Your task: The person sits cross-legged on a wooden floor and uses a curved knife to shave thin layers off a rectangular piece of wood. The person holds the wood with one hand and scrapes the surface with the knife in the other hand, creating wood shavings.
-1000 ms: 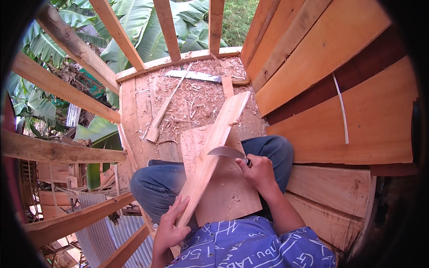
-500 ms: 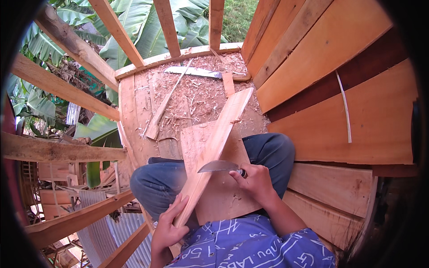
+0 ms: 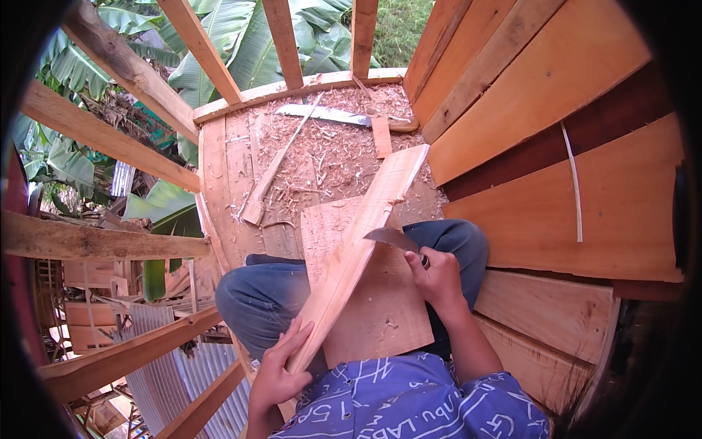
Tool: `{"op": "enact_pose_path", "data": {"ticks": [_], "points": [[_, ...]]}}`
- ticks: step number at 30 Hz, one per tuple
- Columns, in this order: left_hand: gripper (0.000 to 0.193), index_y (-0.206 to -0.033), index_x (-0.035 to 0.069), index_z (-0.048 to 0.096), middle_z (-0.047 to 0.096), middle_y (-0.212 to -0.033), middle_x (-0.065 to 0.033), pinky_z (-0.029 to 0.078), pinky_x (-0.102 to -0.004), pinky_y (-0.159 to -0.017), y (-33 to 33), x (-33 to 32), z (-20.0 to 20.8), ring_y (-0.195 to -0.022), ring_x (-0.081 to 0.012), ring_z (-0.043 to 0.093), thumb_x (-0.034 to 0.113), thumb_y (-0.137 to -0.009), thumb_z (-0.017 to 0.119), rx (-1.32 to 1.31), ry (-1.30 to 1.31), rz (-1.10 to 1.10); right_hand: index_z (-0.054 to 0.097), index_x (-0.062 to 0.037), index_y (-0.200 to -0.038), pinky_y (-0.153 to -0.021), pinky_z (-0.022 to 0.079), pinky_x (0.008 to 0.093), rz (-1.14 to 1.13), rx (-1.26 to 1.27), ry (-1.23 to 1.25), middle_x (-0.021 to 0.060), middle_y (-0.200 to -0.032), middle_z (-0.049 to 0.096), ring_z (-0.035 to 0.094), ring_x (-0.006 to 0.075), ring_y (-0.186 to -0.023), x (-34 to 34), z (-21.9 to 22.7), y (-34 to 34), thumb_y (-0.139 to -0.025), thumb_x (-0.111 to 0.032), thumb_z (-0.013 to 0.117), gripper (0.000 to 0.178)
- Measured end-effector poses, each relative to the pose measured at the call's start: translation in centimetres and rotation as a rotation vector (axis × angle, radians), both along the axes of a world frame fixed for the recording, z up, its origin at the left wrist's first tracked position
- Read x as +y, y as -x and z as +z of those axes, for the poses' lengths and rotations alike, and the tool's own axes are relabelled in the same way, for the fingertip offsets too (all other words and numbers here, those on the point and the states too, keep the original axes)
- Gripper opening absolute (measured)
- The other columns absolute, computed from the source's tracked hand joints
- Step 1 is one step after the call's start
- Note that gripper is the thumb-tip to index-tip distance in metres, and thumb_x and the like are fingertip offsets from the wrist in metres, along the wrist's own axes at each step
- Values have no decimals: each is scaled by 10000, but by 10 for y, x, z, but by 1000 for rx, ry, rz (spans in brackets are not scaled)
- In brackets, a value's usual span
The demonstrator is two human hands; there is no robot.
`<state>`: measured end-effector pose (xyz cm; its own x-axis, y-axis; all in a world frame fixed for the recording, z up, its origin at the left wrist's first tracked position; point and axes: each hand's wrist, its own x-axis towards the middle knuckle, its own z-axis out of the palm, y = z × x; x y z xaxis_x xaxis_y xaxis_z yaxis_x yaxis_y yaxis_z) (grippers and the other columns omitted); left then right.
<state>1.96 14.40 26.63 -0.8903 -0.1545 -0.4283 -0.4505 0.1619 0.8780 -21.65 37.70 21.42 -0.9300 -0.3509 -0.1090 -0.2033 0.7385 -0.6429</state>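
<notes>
A long pale wooden plank [image 3: 357, 249] slants from my lap toward the far right. My left hand [image 3: 284, 358] is closed round its near end, thumb on one side and fingers on the other. In my right hand [image 3: 437, 276] is a knife with a curved blade [image 3: 393, 238]; most of its handle is hidden in the fist. The blade lies against the plank's right edge, past its middle. A small curl of shaving [image 3: 395, 200] clings to that edge farther up. Beneath the plank, a flat wooden board [image 3: 380, 314] rests across my legs.
Wood shavings litter the floor [image 3: 336, 172]. A machete [image 3: 322, 114] lies at the far end beside a small wood block [image 3: 382, 137]; a tapered stick [image 3: 281, 172] lies to its left. Wooden rails [image 3: 110, 238] border the left, a plank wall [image 3: 563, 190] the right.
My right hand has moved the knife up and right along the plank, toward its far end. The left hand keeps its hold. The view has shifted slightly.
</notes>
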Motion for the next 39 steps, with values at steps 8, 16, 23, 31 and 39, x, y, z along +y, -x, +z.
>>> {"op": "enact_pose_path", "data": {"ticks": [8,16,23,31,39], "points": [[844,-1424,107,535,334,-1532,-314,130,-553,-1189,3,9,3,-1449,-443,283,98,-587,647,-36,44,1,631,-51,-682,-529,504,416,154,1,-78,122,-568,601,653,325,-561,3,15,-28,-849,-522,702,505],[828,-1417,125,549,309,-1540,-322,117,-570,-1187,7,21,5,-1465,-444,256,114,-598,672,-64,139,-5,612,-19,-657,-530,497,436,-29,101,-188,162,-564,597,647,351,-570,18,3,5,-872,-493,690,526],[814,-1415,129,553,290,-1540,-339,116,-576,-1184,6,23,3,-1465,-448,257,112,-612,688,-72,183,-47,615,2,-661,-522,481,453,-56,26,-166,196,-571,585,630,392,-577,38,38,4,-883,-465,687,522],[837,-1400,69,554,275,-1555,-327,111,-593,-1184,13,32,5,-1475,-452,226,88,-570,663,-80,262,-77,606,-66,-641,-529,510,423,177,30,-254,103,-556,602,647,308,-546,15,28,-25,-858,-518,693,509],[828,-1394,69,559,279,-1555,-326,102,-593,-1185,9,27,8,-1472,-464,224,88,-574,675,-80,230,-64,612,22,-674,-549,501,459,-255,57,-388,211,-592,598,634,403,-595,65,20,34,-888,-493,672,561]]}}
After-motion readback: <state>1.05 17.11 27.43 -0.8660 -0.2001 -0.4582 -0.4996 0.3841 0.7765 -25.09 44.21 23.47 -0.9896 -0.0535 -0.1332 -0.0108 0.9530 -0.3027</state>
